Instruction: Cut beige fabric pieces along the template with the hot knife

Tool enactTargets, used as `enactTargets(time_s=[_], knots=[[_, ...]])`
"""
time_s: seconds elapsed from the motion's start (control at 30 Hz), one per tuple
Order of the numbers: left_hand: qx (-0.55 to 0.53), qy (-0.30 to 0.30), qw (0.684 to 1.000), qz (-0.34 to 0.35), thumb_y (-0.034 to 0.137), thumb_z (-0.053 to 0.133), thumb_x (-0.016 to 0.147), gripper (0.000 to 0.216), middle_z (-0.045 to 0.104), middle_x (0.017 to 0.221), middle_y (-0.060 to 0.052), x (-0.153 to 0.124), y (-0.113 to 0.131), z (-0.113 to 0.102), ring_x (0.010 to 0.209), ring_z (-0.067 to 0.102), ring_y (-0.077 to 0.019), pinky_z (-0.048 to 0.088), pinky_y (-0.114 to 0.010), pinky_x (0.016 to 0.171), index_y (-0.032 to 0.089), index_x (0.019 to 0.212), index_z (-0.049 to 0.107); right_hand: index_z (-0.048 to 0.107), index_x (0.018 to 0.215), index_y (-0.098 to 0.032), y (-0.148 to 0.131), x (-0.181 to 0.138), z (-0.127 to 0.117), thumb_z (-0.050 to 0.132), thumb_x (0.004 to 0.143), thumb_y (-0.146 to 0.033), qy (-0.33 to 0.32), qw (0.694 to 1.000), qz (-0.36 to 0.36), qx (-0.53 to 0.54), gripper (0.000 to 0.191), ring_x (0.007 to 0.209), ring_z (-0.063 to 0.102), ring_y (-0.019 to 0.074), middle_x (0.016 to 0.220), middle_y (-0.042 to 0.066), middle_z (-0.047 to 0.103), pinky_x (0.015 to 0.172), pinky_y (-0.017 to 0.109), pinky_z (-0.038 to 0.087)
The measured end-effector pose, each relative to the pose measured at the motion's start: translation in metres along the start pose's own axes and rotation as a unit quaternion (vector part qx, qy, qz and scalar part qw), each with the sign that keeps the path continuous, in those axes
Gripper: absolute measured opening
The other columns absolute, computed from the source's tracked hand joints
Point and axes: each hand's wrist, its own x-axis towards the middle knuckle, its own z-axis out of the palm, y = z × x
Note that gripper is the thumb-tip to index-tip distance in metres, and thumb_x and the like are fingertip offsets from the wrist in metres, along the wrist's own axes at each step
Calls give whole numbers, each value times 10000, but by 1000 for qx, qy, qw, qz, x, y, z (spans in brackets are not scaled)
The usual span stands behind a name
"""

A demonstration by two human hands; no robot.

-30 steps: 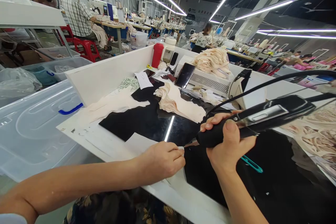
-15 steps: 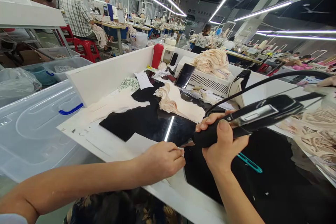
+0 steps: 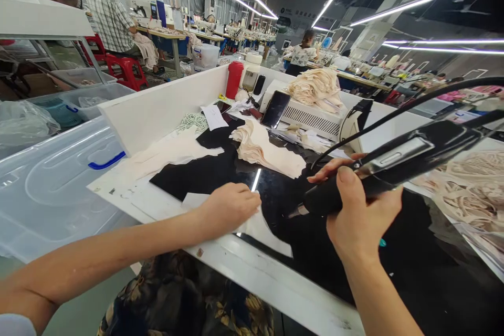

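Observation:
My right hand (image 3: pixel 360 210) is wrapped round a black corded power tool (image 3: pixel 394 163) with a short pointed metal tip (image 3: pixel 298 211). The tip is angled down and left over the black work surface (image 3: pixel 315 241), apart from my left hand. My left hand (image 3: pixel 232 210) is closed, fingers pinched at the edge of a thin white fabric piece (image 3: pixel 270 233) that lies partly beneath it. A stack of cream fabric pieces (image 3: pixel 268 149) lies beyond my hands, and flat cream pieces (image 3: pixel 173 152) spread to its left. A turquoise tool (image 3: pixel 382 242) is mostly hidden behind my right wrist.
A white partition (image 3: pixel 157 105) borders the table. Behind are a phone (image 3: pixel 276 109), a red bottle (image 3: pixel 234 80), and a vented machine (image 3: pixel 311 122) topped with fabric. Bundled cream strips (image 3: pixel 472 184) lie right. A clear bin lid (image 3: pixel 59 184) stands left. People sit at sewing machines beyond.
My right hand and the tool have moved right, away from my left hand. My left hand has shifted left and up with the white fabric piece. The turquoise tool is now mostly covered.

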Motion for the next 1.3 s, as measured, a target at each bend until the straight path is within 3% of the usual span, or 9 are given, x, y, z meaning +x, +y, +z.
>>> enactTargets(time_s=[0.1, 0.23, 0.43, 0.53, 0.77, 1.3], knots=[[22, 30, 999, -12, 180, 458, 1082, 212, 728, 1063, -95, -3, -10, -6, 992, 676, -209, 573, -380, 908, 125, 1020, 654, 566, 1030, -243, -7, -4, -6, 835, 766, -337, 30, 999, 31, 27, 389, 569, 603, 142, 749, -56, 651, 540, 317, 563], [1, 108, 994, 23, 171, 465, 1084, 209, 729, 1216, -79, -9, 1, -9, 1139, 661, -200, 541, -375, 1029, 132, 1158, 657, 561, 1037, -248, -10, -13, -11, 832, 762, -316, 47, 996, 42, 57, 392, 570, 588, 140, 726, -60, 643, 508, 296, 544], [-50, 87, 991, 91, 239, 532, 1075, 178, 728, 1078, -66, -4, 33, -8, 1063, 655, -192, 529, -328, 1003, 142, 1157, 657, 562, 1043, -243, -7, -17, -12, 839, 765, -354, 39, 996, 38, 64, 408, 554, 586, 133, 731, -58, 639, 508, 294, 540], [-49, 74, 991, 100, 338, 640, 1026, 266, 695, 1030, -65, 2, 39, -4, 1026, 643, -206, 536, -342, 970, 128, 1189, 639, 561, 1045, -244, -4, -17, -13, 838, 764, -366, 37, 997, 36, 62, 414, 549, 588, 134, 730, -59, 639, 515, 300, 541], [-37, 58, 995, 70, 367, 657, 1007, 289, 661, 998, -51, 3, 38, 9, 971, 630, -222, 551, -365, 887, 131, 1170, 628, 559, 1056, -244, -1, -18, -13, 826, 780, -398, 41, 997, 29, 59, 414, 547, 590, 135, 734, -58, 640, 524, 311, 543], [-46, 55, 996, 60, 380, 684, 989, 343, 672, 1067, -60, 0, 38, 12, 998, 636, -221, 557, -370, 893, 135, 1221, 626, 561, 1051, -241, 2, -20, -13, 815, 800, -373, 34, 997, 31, 67, 380, 568, 579, 131, 741, -59, 642, 534, 304, 528]])
